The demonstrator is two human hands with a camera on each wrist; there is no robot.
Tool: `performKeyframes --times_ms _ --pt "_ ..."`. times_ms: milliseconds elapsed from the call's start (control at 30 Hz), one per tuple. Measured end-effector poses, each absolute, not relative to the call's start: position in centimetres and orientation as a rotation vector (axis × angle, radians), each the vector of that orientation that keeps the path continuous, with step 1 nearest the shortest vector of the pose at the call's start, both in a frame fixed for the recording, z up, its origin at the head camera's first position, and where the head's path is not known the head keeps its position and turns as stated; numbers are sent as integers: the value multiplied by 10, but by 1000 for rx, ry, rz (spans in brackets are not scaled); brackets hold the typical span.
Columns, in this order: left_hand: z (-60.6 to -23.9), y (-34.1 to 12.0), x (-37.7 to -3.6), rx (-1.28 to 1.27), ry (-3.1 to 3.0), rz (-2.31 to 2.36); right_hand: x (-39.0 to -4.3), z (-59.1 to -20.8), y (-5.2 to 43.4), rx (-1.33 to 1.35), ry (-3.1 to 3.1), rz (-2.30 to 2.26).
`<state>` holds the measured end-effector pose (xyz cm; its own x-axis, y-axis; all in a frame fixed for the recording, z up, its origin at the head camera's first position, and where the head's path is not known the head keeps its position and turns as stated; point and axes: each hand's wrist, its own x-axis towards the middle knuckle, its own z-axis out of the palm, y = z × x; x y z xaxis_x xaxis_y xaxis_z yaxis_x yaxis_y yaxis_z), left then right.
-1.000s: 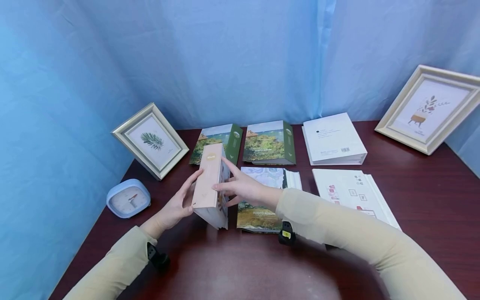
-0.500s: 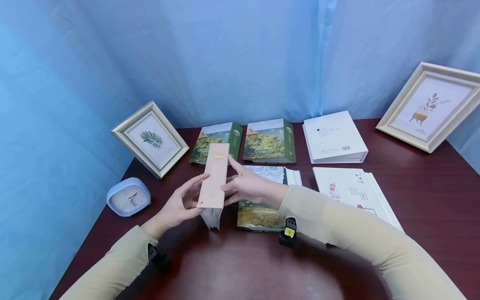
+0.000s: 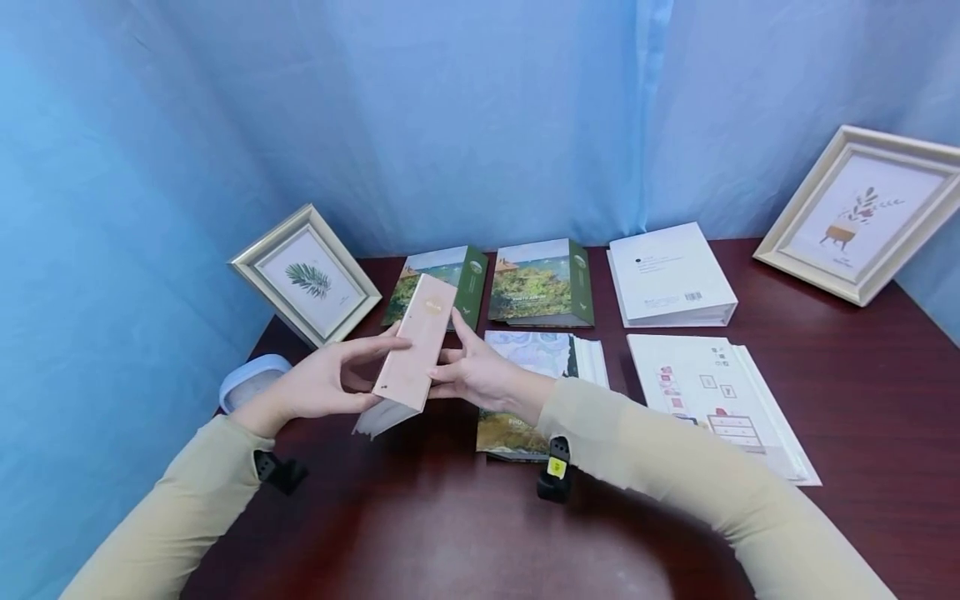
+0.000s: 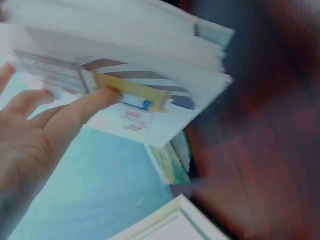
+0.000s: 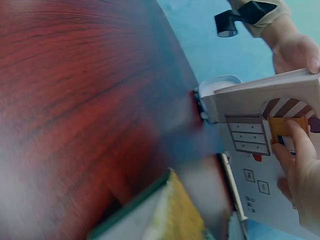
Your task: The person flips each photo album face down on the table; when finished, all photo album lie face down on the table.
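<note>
Tilted further left since prior frame: pink album (image 3: 411, 354), spine up, above table (image 3: 465, 533); gripped by left hand (image 3: 318, 385) and right hand (image 3: 472, 375), fingers curled round covers.

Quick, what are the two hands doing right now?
Left hand: holds the pink album by its left side.
Right hand: holds the same pink album from the right.
</note>
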<state>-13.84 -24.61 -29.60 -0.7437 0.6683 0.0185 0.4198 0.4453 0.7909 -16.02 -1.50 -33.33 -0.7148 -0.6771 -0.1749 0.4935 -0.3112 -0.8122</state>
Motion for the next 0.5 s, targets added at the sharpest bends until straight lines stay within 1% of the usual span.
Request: performKeyframes --times_ms 167,367,500 --pt "-298 -257 -140 910 2446 1088 -158 -343 -28 -219 1154 -2088" --pt "-306 -265 -143 936 2457 1076 -159 -353 -40 -172 1118 -2125" --pt "-309 -268 -145 910 2433 1064 -158 -360 -44 -147 1104 -2144"
